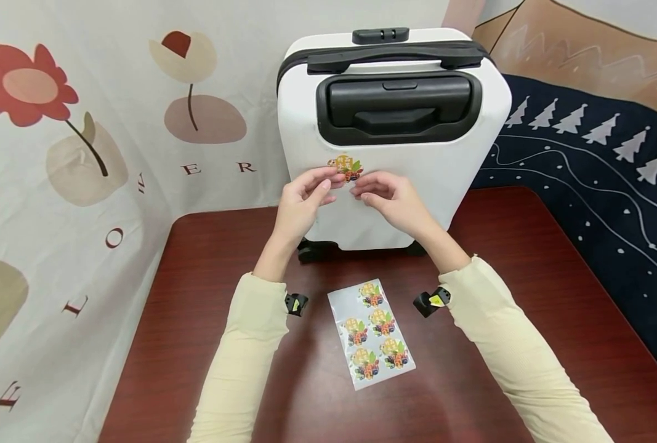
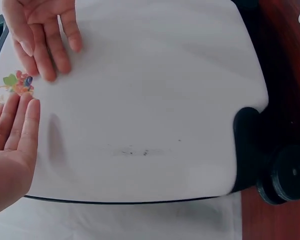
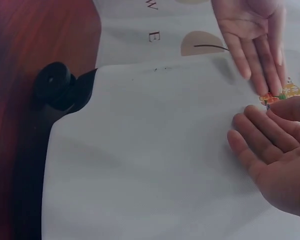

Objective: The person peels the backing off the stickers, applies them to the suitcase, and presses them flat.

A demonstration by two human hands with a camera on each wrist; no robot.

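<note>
A round sticker with yellow lettering and colourful fruit (image 1: 346,162) lies on the front of a white suitcase (image 1: 372,218), just under its black handle recess. My left hand (image 1: 304,200) is at the sticker's lower left, fingertips right at its edge. From the other side my right hand (image 1: 393,198) reaches in, its fingertips at the lower right edge. In the left wrist view the fingers of the left hand (image 2: 15,137) look straight and side by side. The right wrist view shows the right hand (image 3: 277,150) with loosely bent fingers, overlapping part of the sticker (image 3: 290,90).
On the dark red table (image 1: 217,264) lies a white sheet (image 1: 343,300) bearing several similar stickers. The suitcase stands upright at the back, with a black wheel (image 1: 316,251) at its lower left. Printed cloth (image 1: 206,172) hangs behind and at both sides.
</note>
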